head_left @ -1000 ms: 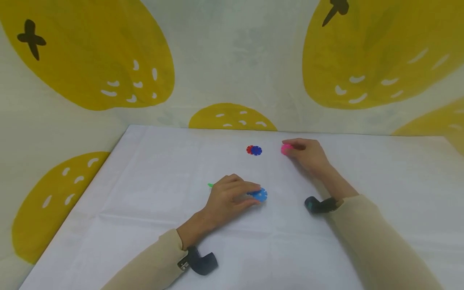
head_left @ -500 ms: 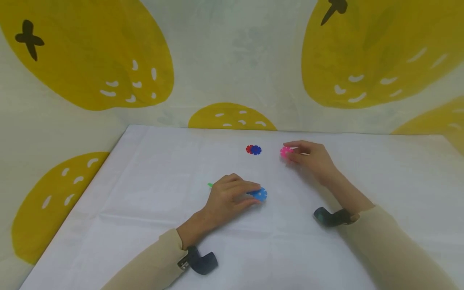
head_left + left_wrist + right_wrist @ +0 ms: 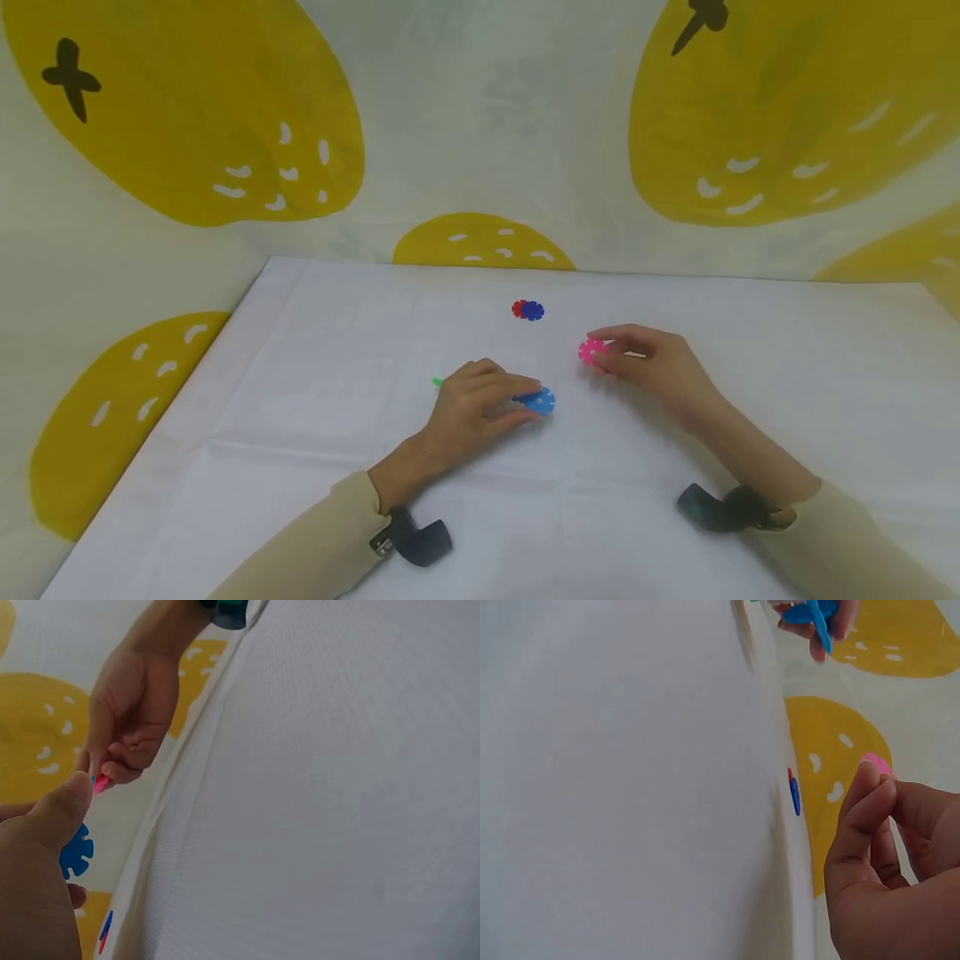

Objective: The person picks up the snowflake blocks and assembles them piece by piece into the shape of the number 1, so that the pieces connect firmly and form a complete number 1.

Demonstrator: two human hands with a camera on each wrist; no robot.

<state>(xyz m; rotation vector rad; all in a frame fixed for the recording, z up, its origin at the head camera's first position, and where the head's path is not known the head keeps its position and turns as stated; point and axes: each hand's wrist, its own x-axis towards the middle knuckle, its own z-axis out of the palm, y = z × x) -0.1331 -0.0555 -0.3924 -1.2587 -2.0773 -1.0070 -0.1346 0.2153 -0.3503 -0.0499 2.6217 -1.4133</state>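
My left hand [image 3: 471, 408] pinches a light blue notched disc [image 3: 543, 402], a flat interlocking toy piece. A darker blue disc [image 3: 77, 853] is joined crosswise to it and partly hidden by the fingers. From behind the same hand pokes the tip of a green piece [image 3: 437, 382]. Between thumb and fingertips, my right hand [image 3: 660, 371] pinches a pink notched disc [image 3: 589, 352]. That disc is up and to the right of the light blue one, with a gap between them in the head view.
Farther back on the white tabletop [image 3: 337, 333], a dark blue notched disc [image 3: 533, 311] overlaps a red one [image 3: 517, 309]. A cloth with yellow fruit prints [image 3: 480, 242] rises behind the table's back edge. Both wrists wear dark camera mounts [image 3: 420, 542].
My right hand has come nearer the front of the table with the pink disc, now showing more of its face. The left hand has stayed in place with the blue discs.
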